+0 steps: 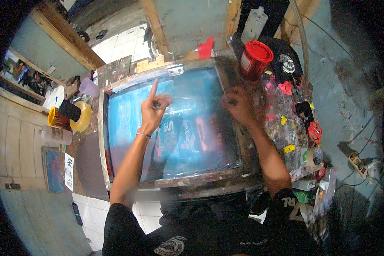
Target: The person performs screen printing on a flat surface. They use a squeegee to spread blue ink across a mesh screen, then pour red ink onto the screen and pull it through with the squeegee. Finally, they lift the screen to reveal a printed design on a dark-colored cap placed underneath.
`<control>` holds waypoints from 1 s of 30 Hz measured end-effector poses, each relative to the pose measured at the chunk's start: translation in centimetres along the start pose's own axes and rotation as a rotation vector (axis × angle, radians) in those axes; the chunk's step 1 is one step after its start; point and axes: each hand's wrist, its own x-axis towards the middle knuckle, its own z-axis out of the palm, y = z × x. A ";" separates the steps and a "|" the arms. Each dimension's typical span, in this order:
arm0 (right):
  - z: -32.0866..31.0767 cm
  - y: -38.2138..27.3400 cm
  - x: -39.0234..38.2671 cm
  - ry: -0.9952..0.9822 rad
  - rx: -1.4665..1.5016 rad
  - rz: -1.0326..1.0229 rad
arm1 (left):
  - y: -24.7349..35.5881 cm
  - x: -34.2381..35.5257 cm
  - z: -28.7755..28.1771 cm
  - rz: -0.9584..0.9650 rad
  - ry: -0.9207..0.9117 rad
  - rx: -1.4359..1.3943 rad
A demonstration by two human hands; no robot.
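Observation:
A blue screen-printing mesh [187, 155] in a stained frame [103, 145] lies before me, with pale lettering on it and a metal hinge [175, 70] at its far edge. My left hand [152, 109] is over the mesh's upper middle, index finger stretched toward the hinge, thumb and other fingers curled; a clear film seems to lie near them, too faint to tell if held. My right hand [237, 104] is at the frame's right side, fingers curled in a pinch, slightly blurred; what they hold, if anything, is unclear.
Right: red can [256, 59], translucent bottle [254, 25], red-handled scissors [315, 131] on the paint-stained bench, power strip [356, 162] with cords beside it. Left: purple cup [89, 87], yellow tape roll [80, 116], yellow container [54, 117], clear bottle [56, 134], printed paper [68, 170].

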 end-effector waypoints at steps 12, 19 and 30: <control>0.7 -1.7 1.3 0.065 0.289 0.190 | -4.8 -0.4 -1.5 -0.228 -0.048 -0.020; 0.6 -3.3 2.6 -0.036 -0.094 0.187 | -4.4 -1.3 1.4 -0.213 0.281 -0.322; 0.0 -1.0 2.1 -0.128 -0.329 -0.301 | -3.3 -2.5 1.3 0.036 0.040 0.292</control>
